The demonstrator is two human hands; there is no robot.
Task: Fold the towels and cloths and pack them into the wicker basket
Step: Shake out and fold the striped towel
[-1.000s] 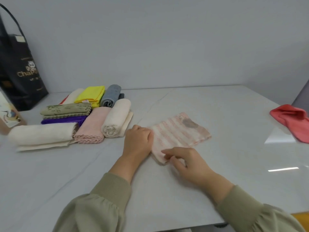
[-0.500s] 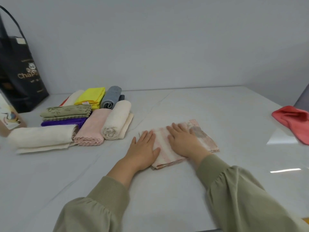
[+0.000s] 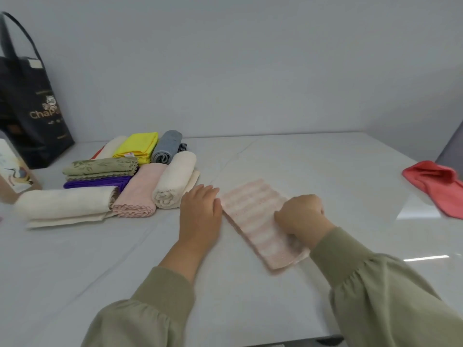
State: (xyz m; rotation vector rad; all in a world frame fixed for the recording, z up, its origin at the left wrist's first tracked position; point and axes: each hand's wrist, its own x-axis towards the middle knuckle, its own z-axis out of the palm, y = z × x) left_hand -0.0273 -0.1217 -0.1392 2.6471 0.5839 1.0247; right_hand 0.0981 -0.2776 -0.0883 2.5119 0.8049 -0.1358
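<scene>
Mid-fold: pink-striped terry cloth (image 3: pixel 260 221), steadied by flat-fingered left hand (image 3: pixel 200 209), gripped by curled right hand (image 3: pixel 300 216). Done: stack of folded towels (image 3: pixel 112 181). To do: crumpled red cloth (image 3: pixel 436 184); wicker basket unseen, packing likely pending.

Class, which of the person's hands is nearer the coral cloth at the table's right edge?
Right. The right hand is on the striped pink cloth, well left of the coral cloth; the left hand lies farther left, beside the striped one.
</scene>
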